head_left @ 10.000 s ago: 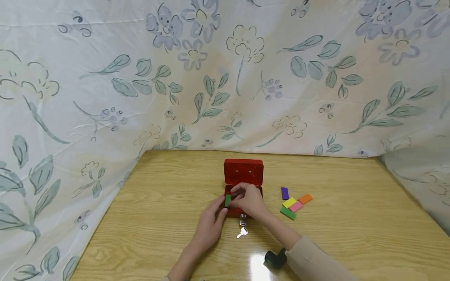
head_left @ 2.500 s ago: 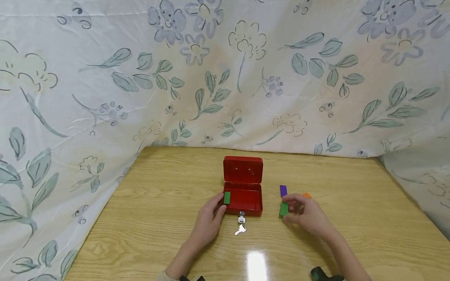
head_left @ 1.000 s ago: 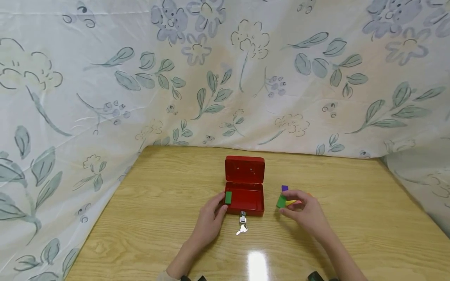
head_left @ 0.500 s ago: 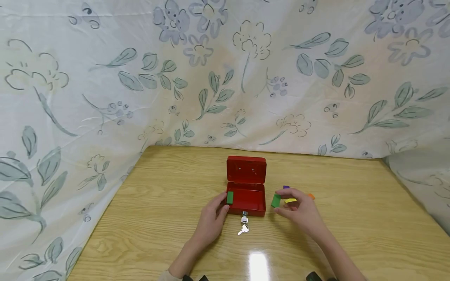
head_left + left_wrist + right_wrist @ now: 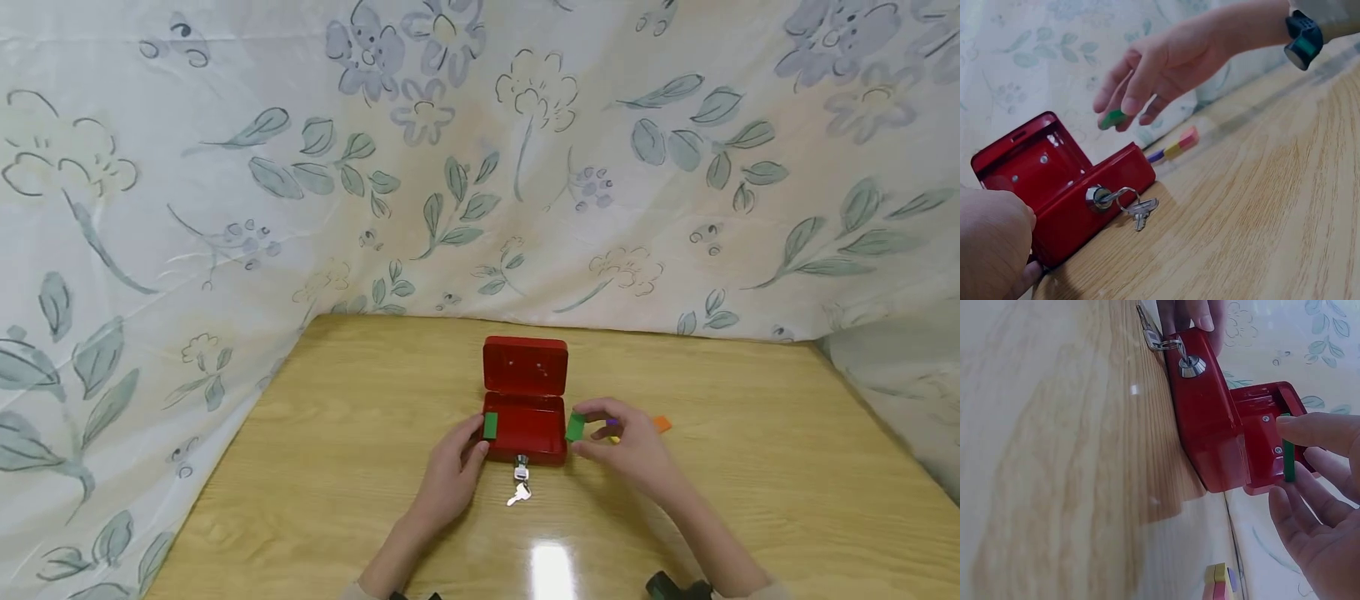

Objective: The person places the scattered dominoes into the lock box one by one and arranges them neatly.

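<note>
From afar I had a way into the red box [image 5: 532, 421] from above, its middle and right free; a green block [image 5: 491, 426] and the left fingers [image 5: 467, 428] crowded the left end, the raised lid [image 5: 525, 367] barred the back, keys [image 5: 1141, 207] lay out front, and the right fingers [image 5: 600, 406] flanked its right side.

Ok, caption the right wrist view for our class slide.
A right hand pinches a green block near an open red box.

Blocks [image 5: 662, 424] right of box [image 5: 542, 457], keys [image 5: 519, 495] before
</note>
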The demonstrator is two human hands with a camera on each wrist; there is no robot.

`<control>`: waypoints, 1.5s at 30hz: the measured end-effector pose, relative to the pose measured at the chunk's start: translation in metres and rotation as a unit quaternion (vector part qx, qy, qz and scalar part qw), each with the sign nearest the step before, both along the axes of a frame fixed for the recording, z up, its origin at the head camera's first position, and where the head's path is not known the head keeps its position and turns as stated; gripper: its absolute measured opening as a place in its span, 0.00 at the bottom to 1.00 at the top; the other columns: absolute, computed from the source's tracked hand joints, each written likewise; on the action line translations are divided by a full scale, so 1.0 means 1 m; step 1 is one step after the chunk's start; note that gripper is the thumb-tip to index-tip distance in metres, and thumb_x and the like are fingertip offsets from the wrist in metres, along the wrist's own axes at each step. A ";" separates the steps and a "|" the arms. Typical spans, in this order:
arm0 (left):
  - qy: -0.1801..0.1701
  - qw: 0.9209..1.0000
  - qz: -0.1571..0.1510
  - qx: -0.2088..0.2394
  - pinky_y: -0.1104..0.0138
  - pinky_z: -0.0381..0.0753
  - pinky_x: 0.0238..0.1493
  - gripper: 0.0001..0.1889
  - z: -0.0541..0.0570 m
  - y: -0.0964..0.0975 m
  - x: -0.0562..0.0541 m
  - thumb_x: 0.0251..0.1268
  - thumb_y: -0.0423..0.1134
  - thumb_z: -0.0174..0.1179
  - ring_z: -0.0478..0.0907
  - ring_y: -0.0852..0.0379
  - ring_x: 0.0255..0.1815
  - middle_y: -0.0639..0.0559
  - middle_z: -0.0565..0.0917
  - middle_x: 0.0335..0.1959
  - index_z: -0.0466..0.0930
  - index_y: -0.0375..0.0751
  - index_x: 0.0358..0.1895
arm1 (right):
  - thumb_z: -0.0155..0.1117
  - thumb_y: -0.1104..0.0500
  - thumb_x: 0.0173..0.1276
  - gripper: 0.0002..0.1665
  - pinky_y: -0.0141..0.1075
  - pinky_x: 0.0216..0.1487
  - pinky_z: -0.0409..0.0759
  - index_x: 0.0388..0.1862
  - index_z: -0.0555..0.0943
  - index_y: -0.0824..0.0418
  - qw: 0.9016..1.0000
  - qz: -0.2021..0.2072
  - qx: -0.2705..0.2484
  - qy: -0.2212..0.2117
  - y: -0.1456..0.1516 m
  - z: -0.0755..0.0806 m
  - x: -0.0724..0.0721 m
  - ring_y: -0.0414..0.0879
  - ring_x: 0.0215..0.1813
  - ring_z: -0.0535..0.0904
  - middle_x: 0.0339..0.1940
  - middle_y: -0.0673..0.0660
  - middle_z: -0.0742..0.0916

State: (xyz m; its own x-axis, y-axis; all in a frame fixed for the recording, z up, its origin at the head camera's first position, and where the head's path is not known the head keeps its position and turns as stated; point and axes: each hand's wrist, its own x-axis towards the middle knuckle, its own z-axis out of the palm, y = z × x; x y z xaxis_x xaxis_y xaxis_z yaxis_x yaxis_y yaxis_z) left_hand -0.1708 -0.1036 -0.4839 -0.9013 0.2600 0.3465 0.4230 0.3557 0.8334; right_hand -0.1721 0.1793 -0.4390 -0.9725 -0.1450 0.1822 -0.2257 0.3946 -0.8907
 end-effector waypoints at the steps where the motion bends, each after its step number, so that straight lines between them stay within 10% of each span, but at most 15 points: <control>1: -0.002 1.000 0.002 -0.001 0.59 0.72 0.67 0.24 -0.001 -0.001 0.001 0.75 0.31 0.56 0.69 0.48 0.70 0.38 0.73 0.68 0.68 0.29 0.70 | 0.81 0.62 0.54 0.25 0.38 0.46 0.86 0.52 0.84 0.59 1.000 0.004 -0.004 -0.001 -0.002 -0.001 0.000 0.57 0.49 0.82 0.49 0.55 0.85; 45: 0.000 1.000 0.005 0.006 0.61 0.73 0.65 0.23 0.000 0.001 0.001 0.75 0.30 0.55 0.71 0.49 0.68 0.37 0.74 0.67 0.68 0.29 0.70 | 0.80 0.65 0.55 0.23 0.39 0.43 0.86 0.50 0.84 0.54 0.998 0.021 0.014 -0.050 -0.047 0.006 -0.016 0.50 0.43 0.82 0.49 0.52 0.84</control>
